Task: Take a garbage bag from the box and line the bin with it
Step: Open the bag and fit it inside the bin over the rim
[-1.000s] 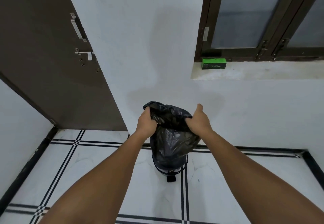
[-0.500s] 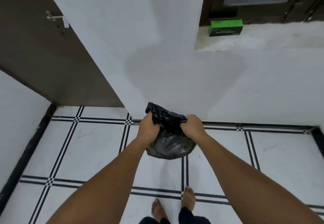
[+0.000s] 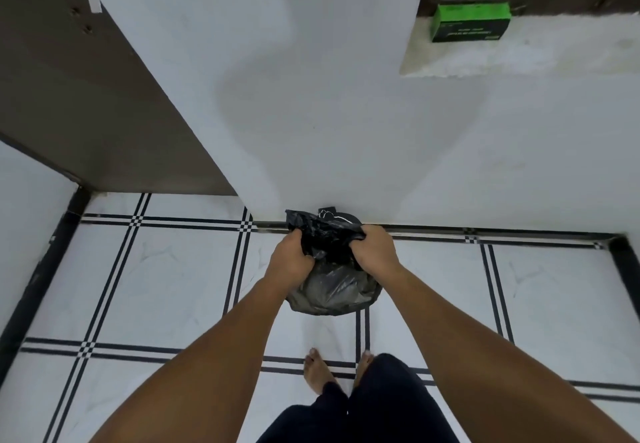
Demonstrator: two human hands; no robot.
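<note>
A black garbage bag (image 3: 332, 290) hangs bunched between both my hands, low over the floor by the wall. My left hand (image 3: 290, 259) grips its left side and my right hand (image 3: 375, 252) grips its right side, both fists closed on the crumpled top. The bin (image 3: 332, 214) is almost wholly hidden under the bag; only a dark rim part with a hinge tab shows against the wall behind the bag. The green garbage bag box (image 3: 471, 23) lies on the window ledge at the upper right.
A white wall rises straight ahead, with a brown door (image 3: 69, 96) at the left. The floor is white tile with black lines. My bare feet (image 3: 318, 373) stand just behind the bag. A black skirting runs along the left wall.
The view has tilted further down and I have come closer to the wall. Both hands have lowered the bag, which now sits on the bin and hides it.
</note>
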